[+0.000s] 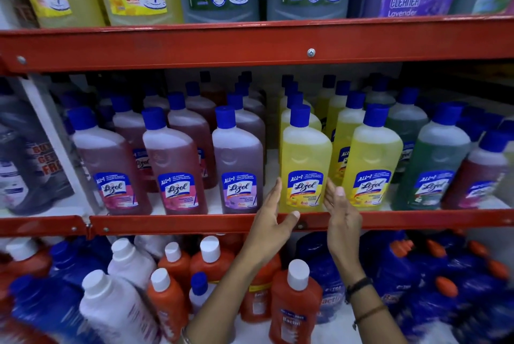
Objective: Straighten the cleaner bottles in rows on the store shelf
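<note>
We have our left hand [274, 219] and right hand [340, 211] open, flanking the front yellow bottle [304, 162]; a hard nudge could topple the bottles behind it.

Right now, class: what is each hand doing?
Left hand: open, fingers at the left side of the front yellow plastic cleaner bottle.
Right hand: open, at its right side.
</note>
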